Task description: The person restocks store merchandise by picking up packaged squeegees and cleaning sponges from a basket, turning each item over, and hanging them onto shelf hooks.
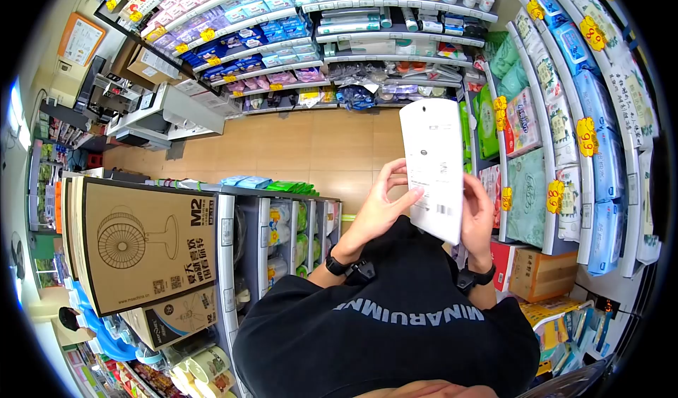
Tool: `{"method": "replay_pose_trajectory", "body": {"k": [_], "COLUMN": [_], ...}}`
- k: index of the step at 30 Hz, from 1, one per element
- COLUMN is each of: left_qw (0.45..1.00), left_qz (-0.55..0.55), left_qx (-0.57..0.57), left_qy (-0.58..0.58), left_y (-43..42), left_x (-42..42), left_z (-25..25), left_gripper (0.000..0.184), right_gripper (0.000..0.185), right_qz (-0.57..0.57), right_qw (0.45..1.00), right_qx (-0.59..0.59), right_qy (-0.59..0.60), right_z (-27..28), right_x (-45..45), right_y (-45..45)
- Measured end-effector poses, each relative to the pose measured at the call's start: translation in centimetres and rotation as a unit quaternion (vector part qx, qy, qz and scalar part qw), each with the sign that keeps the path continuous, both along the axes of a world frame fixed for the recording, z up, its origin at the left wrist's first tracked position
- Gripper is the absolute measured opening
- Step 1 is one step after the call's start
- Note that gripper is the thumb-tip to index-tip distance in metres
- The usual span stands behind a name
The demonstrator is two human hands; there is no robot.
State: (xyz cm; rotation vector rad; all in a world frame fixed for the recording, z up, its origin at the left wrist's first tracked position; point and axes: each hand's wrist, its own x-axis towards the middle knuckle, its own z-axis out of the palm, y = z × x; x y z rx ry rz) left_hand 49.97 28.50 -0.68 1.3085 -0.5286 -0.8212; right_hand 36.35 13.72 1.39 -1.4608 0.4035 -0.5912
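Observation:
A white flat package with small print, a barcode and a hole at its top stands upright in front of my chest. My left hand holds its left edge, the thumb lying on the printed face and the fingers partly behind. On the other side, my right hand grips the right edge, with some of its fingers hidden behind the package. Both wrists wear black bands.
Stocked shelves curve across the back, and more shelves with bagged goods rise at the right. Cardboard fan boxes top a shelf at the left. A counter stands back left. A person in blue is far left.

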Motion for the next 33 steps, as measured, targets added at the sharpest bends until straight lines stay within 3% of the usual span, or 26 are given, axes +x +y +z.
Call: {"method": "replay_pose_trajectory", "body": {"k": [3,8,33], "left_qw": [1.0,0.997,0.996], "left_qz": [0.016,0.057,0.081], "left_qx": [0.003,-0.016,-0.025], "left_qy": [0.008,0.05,0.013], "left_y": [0.4,0.9,2.1], "left_x": [0.6,1.1,1.0], "left_z": [0.3,0.7,1.8], "left_gripper": [0.054,0.043,0.038], "right_gripper": [0.027,0.032,0.034], "right_qz": [-0.035,-0.056,-0.035], "right_qw": [0.999,0.995,0.999], "right_qx": [-0.011,0.08,0.028], "right_qy": [-0.015,0.02,0.028], "right_z": [-0.5,-1.6,-0.7], "right_x": [-0.4,-0.2,-0.2], "right_y": [-0.6,-1.7,-1.4]}}
